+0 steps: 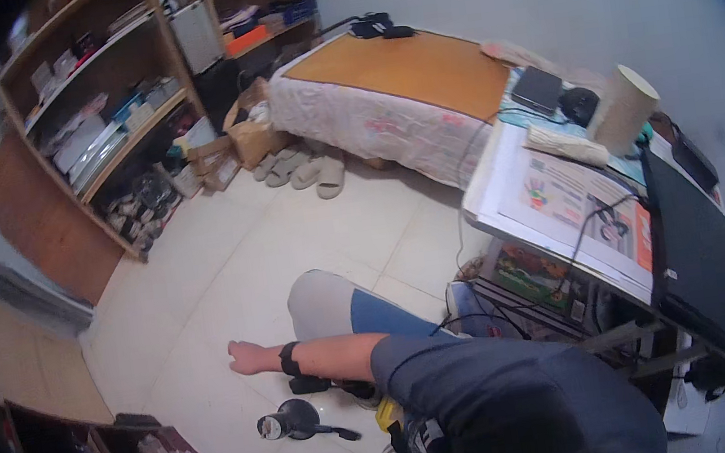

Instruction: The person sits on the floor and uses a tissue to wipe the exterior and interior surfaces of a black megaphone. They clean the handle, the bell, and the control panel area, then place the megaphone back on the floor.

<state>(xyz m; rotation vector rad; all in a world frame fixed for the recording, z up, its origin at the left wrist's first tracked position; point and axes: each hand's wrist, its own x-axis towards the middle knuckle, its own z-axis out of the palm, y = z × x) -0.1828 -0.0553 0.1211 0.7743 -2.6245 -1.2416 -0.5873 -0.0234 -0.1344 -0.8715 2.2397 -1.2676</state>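
I see one hand (247, 356) only, reaching out to the left from the lower middle over the pale tiled floor (205, 273); by the way the arm comes across from the dark sleeve (415, 356) I take it for the left, though I cannot be sure; it wears a black wristband (289, 359); the fingers look curled in narrow and hold nothing that I can make out, but they are small in the view and I cannot tell the grip exactly; the other hand is out of sight.

Nearest the hand is a small black lamp (288, 419), lying on the floor just below the forearm, its round head to the left and its stem pointing right; hand and lamp are apart, not touching; a second dark thing (309, 383) sits on the floor right under the wrist, too dim to name.

A knee (322, 299) in grey and blue rises just right of the hand; slippers (310, 171) stand in a row further off, at the foot of a bed (397, 68) with an orange top; wooden shelves (96, 123) fill the left wall; a desk (559, 202) with papers, cables and a dark laptop (696, 249) stands on the right.
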